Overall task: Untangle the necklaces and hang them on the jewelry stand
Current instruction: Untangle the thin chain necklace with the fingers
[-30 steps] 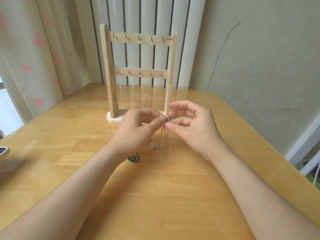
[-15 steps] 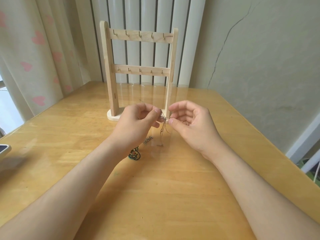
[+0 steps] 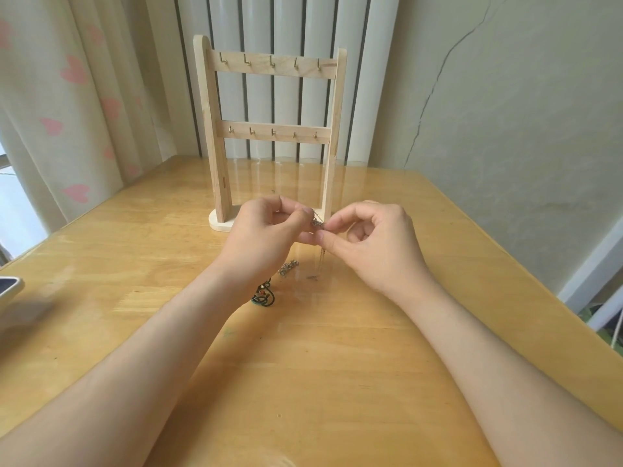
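Note:
A wooden jewelry stand [image 3: 215, 146] with two rails of small metal hooks rises at the back of the table; nothing hangs on it. Just in front of its base, my left hand [image 3: 266, 237] and my right hand [image 3: 367, 244] meet, and both pinch a small knot of thin metal necklace chain [image 3: 317, 223] between thumb and fingers. A fine strand drops from the knot toward the table. Below, a short silver chain piece [image 3: 288, 267] lies on the wood. A dark green cord necklace [image 3: 263, 296] with an orange bead lies partly hidden by my left wrist.
The wooden table [image 3: 303, 382] has a glossy top, with its right edge running diagonally. A grey object [image 3: 8, 291] pokes in at the left edge. A curtain with pink hearts [image 3: 67, 112] and a white radiator [image 3: 290, 25] stand behind the stand.
Both hands have risen slightly and closed in on each other, lifting the chain knot a little higher off the table. My right hand's fingers have curled in more.

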{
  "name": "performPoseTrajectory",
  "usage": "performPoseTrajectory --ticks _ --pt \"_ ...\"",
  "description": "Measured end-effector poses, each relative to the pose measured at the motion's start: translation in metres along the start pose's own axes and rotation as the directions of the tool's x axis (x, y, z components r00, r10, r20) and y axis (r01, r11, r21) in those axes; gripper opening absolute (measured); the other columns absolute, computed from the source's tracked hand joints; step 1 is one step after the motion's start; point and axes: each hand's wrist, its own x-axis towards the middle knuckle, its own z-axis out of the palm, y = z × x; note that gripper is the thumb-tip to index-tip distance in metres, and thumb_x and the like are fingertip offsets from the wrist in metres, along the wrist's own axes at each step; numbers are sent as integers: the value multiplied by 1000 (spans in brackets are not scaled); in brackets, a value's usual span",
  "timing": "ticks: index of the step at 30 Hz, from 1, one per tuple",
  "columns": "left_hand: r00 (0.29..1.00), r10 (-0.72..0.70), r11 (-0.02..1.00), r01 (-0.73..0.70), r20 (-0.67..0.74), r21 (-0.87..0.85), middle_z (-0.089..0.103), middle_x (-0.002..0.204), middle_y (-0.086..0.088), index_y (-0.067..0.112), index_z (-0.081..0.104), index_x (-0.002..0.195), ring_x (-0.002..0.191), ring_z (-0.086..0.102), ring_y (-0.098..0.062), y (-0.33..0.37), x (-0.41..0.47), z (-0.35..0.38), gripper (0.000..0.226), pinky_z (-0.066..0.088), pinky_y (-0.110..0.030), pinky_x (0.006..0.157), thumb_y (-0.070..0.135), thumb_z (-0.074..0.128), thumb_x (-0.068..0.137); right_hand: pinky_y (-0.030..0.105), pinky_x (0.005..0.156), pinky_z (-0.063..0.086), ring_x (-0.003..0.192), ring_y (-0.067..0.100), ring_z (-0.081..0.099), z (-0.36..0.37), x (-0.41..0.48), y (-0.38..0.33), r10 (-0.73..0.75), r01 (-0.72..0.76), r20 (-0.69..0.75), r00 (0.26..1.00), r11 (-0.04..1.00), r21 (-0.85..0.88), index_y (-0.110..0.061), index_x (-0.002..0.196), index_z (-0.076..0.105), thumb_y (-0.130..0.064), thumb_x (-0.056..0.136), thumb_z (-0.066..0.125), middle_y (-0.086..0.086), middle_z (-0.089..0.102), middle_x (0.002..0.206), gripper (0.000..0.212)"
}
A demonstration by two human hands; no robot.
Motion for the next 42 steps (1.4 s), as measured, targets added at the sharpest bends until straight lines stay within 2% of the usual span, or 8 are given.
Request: performPoseTrajectory --ticks 10,15,18,22,25,33,38,42 --pt "1000 31 997 -31 3 66 82 87 2 12 73 102 78 76 -5 -1 0 0 17 41 -12 50 26 64 106 11 59 39 65 14 62 3 0 3 -102 99 -6 995 974 -205 -26 80 75 -23 86 85 -6 71 80 12" --pt "998 51 998 -49 -27 46 82 91 1 4 66 104 86 80 -13 -1 2 0 17 61 -38 84 19 58 107 11 57 39 63 12 62 0 3 3 -29 30 18 999 993 -110 -22 74 74 -16 86 83 -7 73 73 17" --pt "1000 -9 997 8 -9 -71 81 91 -1 3 60 98 89 81 -18 0 2 0 9 60 -45 99 7 54 103 25 62 49 74 25 70 -2 5 4 72 -73 76 994 997 9 -21 76 75 -16 88 83 -5 76 75 15" --pt "994 -109 972 100 -29 -214 71 89 -3 11 58 89 76 70 -14 -2 6 -1 13 65 -42 88 8 55 102 39 70 58 75 28 73 -3 4 3 33 -44 136 990 996 79 -20 79 72 -11 91 79 -6 74 76 16" --pt "985 -170 913 162 13 -374 58 88 -6 9 58 101 70 58 -17 -4 10 -4 4 63 -37 81 8 56 105 41 77 59 81 30 73 -2 3 2 7 -28 162 987 992 126 -13 84 70 -9 93 76 -2 74 80 11" --pt "977 -176 632 204 117 -748 61 83 -1 8 65 112 67 62 -9 -1 12 -8 13 63 -29 78 11 70 101 49 83 63 79 23 77 0 1 4 57 -65 128 990 996 54 -16 74 70 -12 82 78 2 78 80 12" --pt "978 -161 733 210 134 -647 75 102 1 6 68 129 64 55 -5 1 9 -7 28 52 -17 59 10 67 101 50 81 65 79 26 80 4 -3 -2 70 -90 162 984 989 116 -11 79 69 -7 83 82 7 80 80 14" --pt "977 -132 787 206 166 -581 78 127 -5 9 66 134 67 58 -5 5 6 -7 30 46 -17 52 4 59 105 34 76 62 79 23 81 6 -5 -8 145 -189 186 972 952 242 -8 97 64 4 89 75 11 80 83 18"
